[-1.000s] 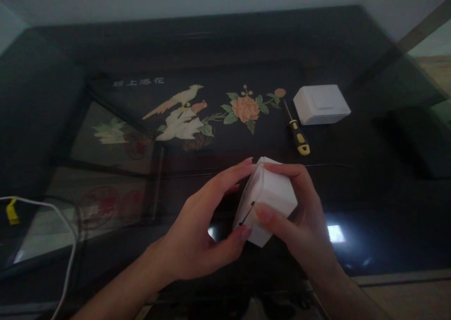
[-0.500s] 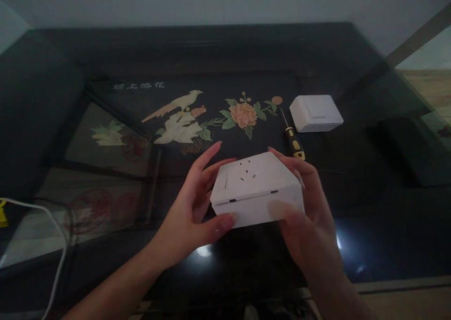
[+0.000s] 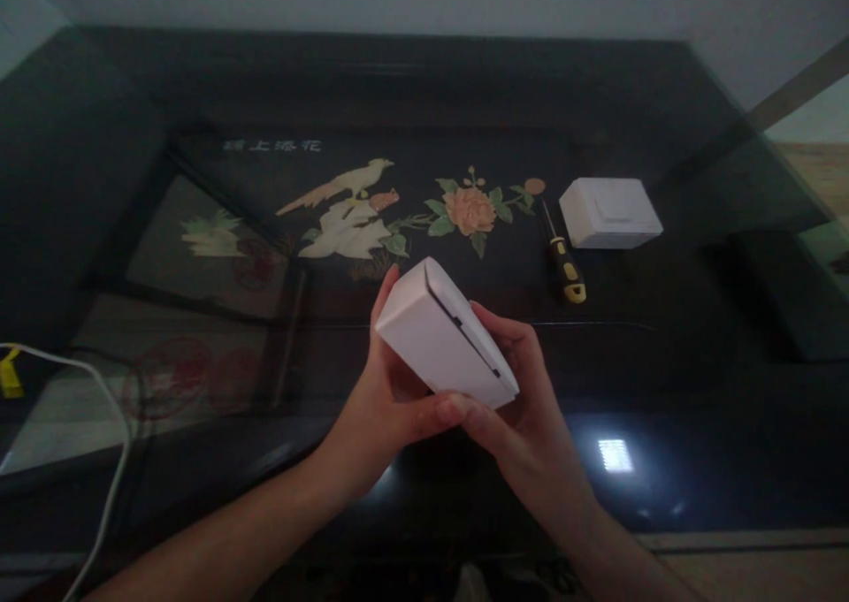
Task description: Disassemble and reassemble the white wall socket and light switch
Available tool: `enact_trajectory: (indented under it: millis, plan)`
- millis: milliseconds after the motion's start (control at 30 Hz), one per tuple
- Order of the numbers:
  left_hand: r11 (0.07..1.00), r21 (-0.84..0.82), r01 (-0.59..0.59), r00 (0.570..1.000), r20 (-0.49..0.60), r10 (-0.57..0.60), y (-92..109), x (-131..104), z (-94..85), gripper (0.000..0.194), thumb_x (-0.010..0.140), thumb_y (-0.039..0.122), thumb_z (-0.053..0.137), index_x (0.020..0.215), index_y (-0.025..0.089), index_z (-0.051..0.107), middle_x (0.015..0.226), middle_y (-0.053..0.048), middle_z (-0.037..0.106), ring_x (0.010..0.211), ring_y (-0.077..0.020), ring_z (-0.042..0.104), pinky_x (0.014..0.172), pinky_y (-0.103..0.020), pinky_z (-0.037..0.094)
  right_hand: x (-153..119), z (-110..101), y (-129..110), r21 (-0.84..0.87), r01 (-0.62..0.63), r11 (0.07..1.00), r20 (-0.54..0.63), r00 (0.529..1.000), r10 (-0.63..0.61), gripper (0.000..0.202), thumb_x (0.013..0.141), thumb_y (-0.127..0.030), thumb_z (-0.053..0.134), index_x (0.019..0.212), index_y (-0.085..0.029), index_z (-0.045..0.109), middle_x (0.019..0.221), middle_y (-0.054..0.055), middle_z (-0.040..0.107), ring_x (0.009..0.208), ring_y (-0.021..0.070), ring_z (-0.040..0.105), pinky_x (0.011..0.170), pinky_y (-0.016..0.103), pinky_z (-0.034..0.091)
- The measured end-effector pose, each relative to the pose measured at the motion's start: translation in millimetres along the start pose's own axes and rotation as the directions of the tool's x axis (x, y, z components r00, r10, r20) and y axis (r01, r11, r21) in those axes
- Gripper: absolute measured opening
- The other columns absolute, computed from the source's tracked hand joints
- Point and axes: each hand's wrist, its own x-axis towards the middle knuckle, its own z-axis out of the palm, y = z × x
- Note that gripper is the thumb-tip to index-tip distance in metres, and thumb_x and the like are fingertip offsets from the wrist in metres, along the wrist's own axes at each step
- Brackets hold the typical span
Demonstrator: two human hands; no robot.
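A white wall socket box (image 3: 431,341) is tilted between my two hands above the dark glass table. Its side with a dark seam and two small notches faces up toward me; the face with the socket holes is turned away to the right. My left hand (image 3: 391,399) grips the box from the left, thumb along the lower edge. On the right, my right hand (image 3: 517,399) holds it with fingers behind the faceplate and thumb beside the left thumb. A screwdriver (image 3: 563,262) with a black and yellow handle lies to the right, beside a second white box (image 3: 611,213).
The glossy table (image 3: 663,425) carries an inlaid picture of a bird (image 3: 358,182) and a flower (image 3: 470,210). A white cable (image 3: 123,443) with a yellow tag (image 3: 10,374) runs along the left. A dark block-like object (image 3: 789,293) is at the right.
Both hands have turned the socket box, so its socket face swings out of sight and its seamed side shows. My right hand has moved left, and the thumbs have come together. The view has shifted slightly.
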Motion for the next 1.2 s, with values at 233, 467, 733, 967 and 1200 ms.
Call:
enact_trajectory:
  millis: [233,467,733,967,1200]
  plan:
    - [0.996,0.091,-0.014,1.000,-0.012,0.016,11.5,5.7,-8.9,0.112,0.075,0.045,0.082,0.154,0.046,0.003,0.128,-0.004,0.064,0.116,-0.0304,0.064,0.095,-0.046,0.056,1.4,-7.1,-2.7,-0.225,0.036,0.974,0.074,0.997,-0.020,0.044,0.087,-0.039,0.068,0.129,-0.031,0.054,0.150,0.006,0.051,0.136,0.0266,0.049,0.104,0.045,0.050]
    - [0.988,0.140,0.068,0.994,0.080,-0.080,17.5,8.0,-6.3,0.125,0.070,0.044,0.087,0.154,0.043,-0.005,0.126,-0.005,0.066,0.114,-0.0300,0.066,0.098,-0.045,0.055,2.0,-15.0,-2.4,-0.450,0.151,0.880,0.058,0.988,-0.140,0.049,0.088,-0.049,0.064,0.133,-0.030,0.057,0.144,0.008,0.057,0.134,0.0280,0.050,0.110,0.051,0.042]
    - [0.986,0.147,0.081,0.996,0.020,-0.085,21.0,7.2,-9.5,0.115,0.071,0.039,0.087,0.155,0.039,0.008,0.128,-0.006,0.063,0.114,-0.0292,0.065,0.095,-0.041,0.056,2.2,-18.9,-2.6,-0.502,0.209,0.839,0.143,0.977,-0.157,0.053,0.090,-0.042,0.066,0.140,-0.032,0.053,0.146,0.005,0.055,0.137,0.0234,0.047,0.114,0.045,0.039]
    - [0.978,0.205,-0.025,0.998,0.068,0.011,21.6,6.6,-11.3,0.107,0.070,0.033,0.087,0.152,0.040,0.019,0.129,-0.003,0.062,0.111,-0.0268,0.065,0.087,-0.035,0.059,-2.7,-21.4,-3.9,-0.519,0.260,0.814,0.213,0.962,-0.172,0.061,0.090,-0.033,0.065,0.147,-0.033,0.044,0.152,0.005,0.049,0.136,0.0266,0.050,0.112,0.050,0.044]
    - [0.945,0.307,-0.112,0.993,0.059,0.099,21.2,9.1,-8.6,0.103,0.069,0.027,0.087,0.149,0.036,0.024,0.124,-0.003,0.064,0.112,-0.0265,0.065,0.093,-0.037,0.057,-0.5,-24.4,-13.5,-0.685,0.424,0.592,0.340,0.905,-0.256,0.063,0.091,-0.019,0.055,0.150,-0.031,0.039,0.148,0.002,0.054,0.128,0.0236,0.060,0.105,0.041,0.053]
